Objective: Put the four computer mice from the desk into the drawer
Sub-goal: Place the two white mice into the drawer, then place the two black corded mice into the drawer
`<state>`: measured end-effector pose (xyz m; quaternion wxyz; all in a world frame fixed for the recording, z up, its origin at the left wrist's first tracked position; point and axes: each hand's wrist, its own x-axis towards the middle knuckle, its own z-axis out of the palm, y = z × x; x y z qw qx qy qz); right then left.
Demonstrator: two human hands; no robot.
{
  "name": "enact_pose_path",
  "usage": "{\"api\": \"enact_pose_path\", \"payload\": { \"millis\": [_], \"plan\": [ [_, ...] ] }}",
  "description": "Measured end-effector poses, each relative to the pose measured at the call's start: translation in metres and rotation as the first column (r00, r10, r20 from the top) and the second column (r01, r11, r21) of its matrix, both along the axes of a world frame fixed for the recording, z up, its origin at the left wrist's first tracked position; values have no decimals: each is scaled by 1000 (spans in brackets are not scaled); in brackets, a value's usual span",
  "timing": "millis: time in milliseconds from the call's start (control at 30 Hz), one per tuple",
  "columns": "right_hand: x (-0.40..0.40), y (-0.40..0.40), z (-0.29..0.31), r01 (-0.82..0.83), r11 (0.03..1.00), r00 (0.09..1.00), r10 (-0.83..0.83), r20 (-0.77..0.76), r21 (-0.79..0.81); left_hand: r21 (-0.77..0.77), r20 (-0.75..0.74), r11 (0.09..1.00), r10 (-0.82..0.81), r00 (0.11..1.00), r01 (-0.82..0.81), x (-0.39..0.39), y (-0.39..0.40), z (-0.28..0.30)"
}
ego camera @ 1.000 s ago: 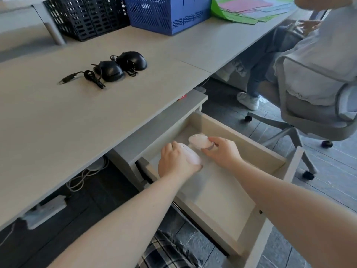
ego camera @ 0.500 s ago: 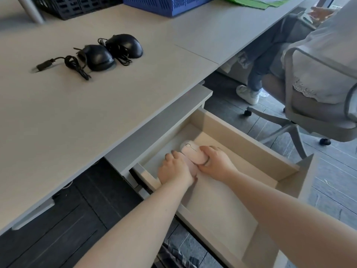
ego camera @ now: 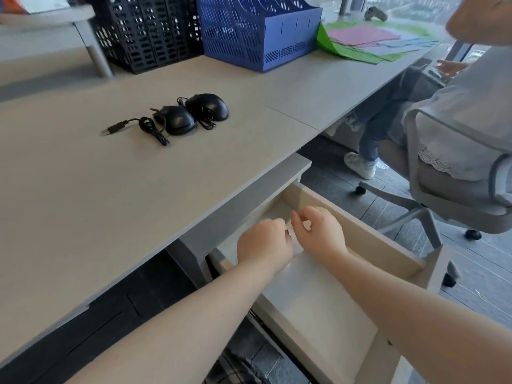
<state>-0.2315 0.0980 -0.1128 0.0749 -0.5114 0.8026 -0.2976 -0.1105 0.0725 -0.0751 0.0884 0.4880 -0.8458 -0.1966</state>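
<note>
Over drawer (ego camera: 388, 246): both hands' fingers curled, contents hidden | two black mice (ego camera: 191, 113) on desk (ego camera: 83, 189) | blue rack (ego camera: 257, 29) behind

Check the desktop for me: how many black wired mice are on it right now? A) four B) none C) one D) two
D: two black wired mice lie side by side on the desk, cables bunched beside them, while both hands, left hand and right hand, are down in the open drawer.

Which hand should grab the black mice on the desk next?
Probably the left hand: it is on the desk side of the open drawer, nearer the two black corded mice. The right hand would have to cross over it.
</note>
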Motion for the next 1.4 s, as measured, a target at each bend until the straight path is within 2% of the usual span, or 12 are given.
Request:
{"api": "enact_pose_path", "payload": {
  "millis": [167, 267, 367, 433, 567, 667, 833, 1000, 1100, 1300, 1400],
  "plan": [
    [29, -25, 49, -3, 961, 997, 26, 79, -275, -178, -228, 981, 35, 973, -77, 24, -16, 40],
    [46, -45, 74, -19, 920, 996, 51, 71, -392, -204, -351, 966, 77, 933, -157, 33, -30, 60],
    [51, -71, 91, -26, 909, 997, 51, 51, -417, -201, -436, 953, 119, 892, -226, 39, -48, 76],
    [52, -92, 102, -60, 931, 997, 72, 22, -361, -201, -483, 938, 157, 861, -283, 45, -71, 86],
    [53, -143, 114, -112, 980, 993, 117, 22, -165, -162, -375, 892, 339, 863, -421, 65, -131, 92],
    [58, -179, 117, -135, 989, 989, 138, 48, -60, -186, -276, 864, 411, 869, -468, 80, -170, 85],
    [69, -226, 118, -216, 976, 974, 217, 63, -11, -264, -114, 856, 429, 896, -444, 85, -197, 81],
    [76, -252, 108, -235, 971, 971, 233, 45, 39, -159, 35, 903, 410, 911, -400, 75, -210, 74],
    [74, -258, 105, -227, 972, 974, 225, 33, 59, -181, -1, 893, 419, 908, -412, 68, -212, 73],
    [72, -246, 102, -158, 984, 984, 164, 75, -83, -348, -106, 846, 393, 913, -404, 66, -202, 66],
    [72, -232, 103, -132, 986, 986, 141, 86, -102, -333, -115, 851, 391, 913, -406, 65, -192, 66]
  ]
}}
